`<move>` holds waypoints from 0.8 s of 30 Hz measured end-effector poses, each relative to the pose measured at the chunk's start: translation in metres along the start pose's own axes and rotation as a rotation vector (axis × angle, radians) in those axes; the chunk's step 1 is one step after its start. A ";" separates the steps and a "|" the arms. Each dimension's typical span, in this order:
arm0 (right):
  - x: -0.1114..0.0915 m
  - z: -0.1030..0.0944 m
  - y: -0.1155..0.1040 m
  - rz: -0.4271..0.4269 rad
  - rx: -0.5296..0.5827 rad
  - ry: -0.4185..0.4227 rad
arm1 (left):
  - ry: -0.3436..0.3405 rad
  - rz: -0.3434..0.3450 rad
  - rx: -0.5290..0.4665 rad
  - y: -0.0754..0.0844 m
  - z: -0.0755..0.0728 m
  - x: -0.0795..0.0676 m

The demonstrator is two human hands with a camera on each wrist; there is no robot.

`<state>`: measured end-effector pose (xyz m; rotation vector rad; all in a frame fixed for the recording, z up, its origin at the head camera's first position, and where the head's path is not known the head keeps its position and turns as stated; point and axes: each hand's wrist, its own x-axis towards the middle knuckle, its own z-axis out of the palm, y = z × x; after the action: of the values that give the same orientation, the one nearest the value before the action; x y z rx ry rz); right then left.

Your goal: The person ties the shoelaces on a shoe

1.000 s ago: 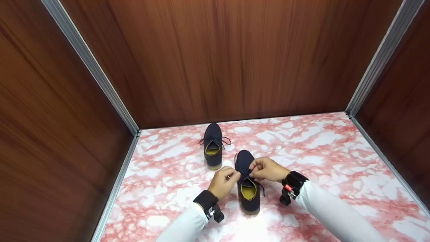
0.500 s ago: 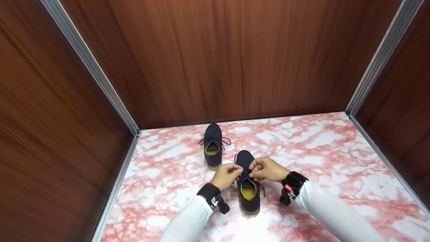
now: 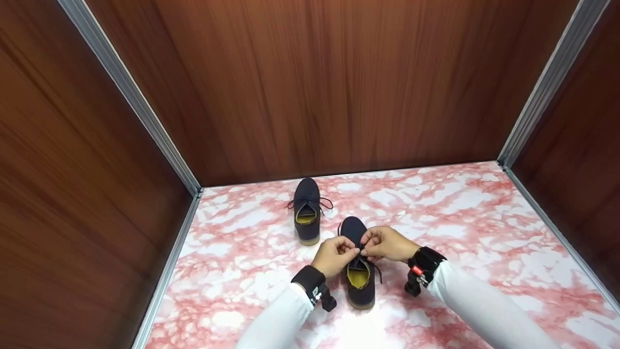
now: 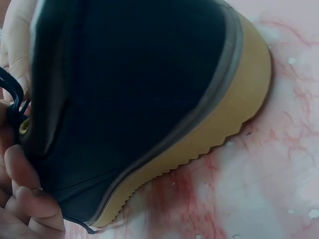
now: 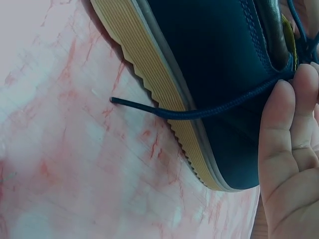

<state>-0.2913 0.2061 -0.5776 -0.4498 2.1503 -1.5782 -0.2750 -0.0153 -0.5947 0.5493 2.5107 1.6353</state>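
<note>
A dark navy lace-up shoe (image 3: 361, 296) with a yellow lining and tan sole stands upright, heel toward me. Over its lacing my two hands nearly meet. The left hand (image 3: 334, 257) pinches the shoelace from the left side, its fingertips close to the right hand's. From the right, my right hand (image 3: 391, 245) pinches lace between thumb and fingers. In the left wrist view, a loop of dark shoelace (image 4: 14, 85) rises between the fingers. One loose lace end (image 5: 132, 103) hangs over the shoe's side in the right wrist view. The knot itself is mostly hidden by fingers.
The matching shoe (image 3: 306, 191), its lace tied in a bow, stands ahead and to the left. Both shoes are on a red-and-white marbled surface (image 3: 465, 232). Wood-grain panels (image 3: 339, 87) with grey metal corner strips (image 3: 145, 106) enclose the back and sides.
My left hand has moved right across the lacing, closing the gap to the right hand. The right hand has stayed almost still, and both shoes keep their places.
</note>
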 end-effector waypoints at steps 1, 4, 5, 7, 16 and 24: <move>0.000 -0.001 0.000 -0.003 -0.002 0.002 | 0.001 0.000 0.005 0.000 0.001 -0.001; -0.002 -0.003 0.002 -0.015 -0.004 0.013 | 0.008 0.006 0.024 0.001 0.004 -0.002; -0.003 -0.004 0.003 -0.023 -0.013 0.022 | 0.012 0.011 0.035 0.001 0.004 -0.002; -0.005 -0.007 0.003 -0.042 -0.039 0.044 | 0.020 0.020 0.050 0.001 0.005 -0.003; -0.016 -0.012 0.002 -0.038 -0.171 -0.016 | 0.052 0.009 0.030 -0.002 0.008 -0.004; -0.017 0.000 0.000 -0.027 -0.266 -0.059 | 0.067 0.014 0.016 -0.005 0.011 -0.005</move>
<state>-0.2769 0.2144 -0.5747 -0.6026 2.3262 -1.2792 -0.2691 -0.0095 -0.6041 0.5234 2.5750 1.6668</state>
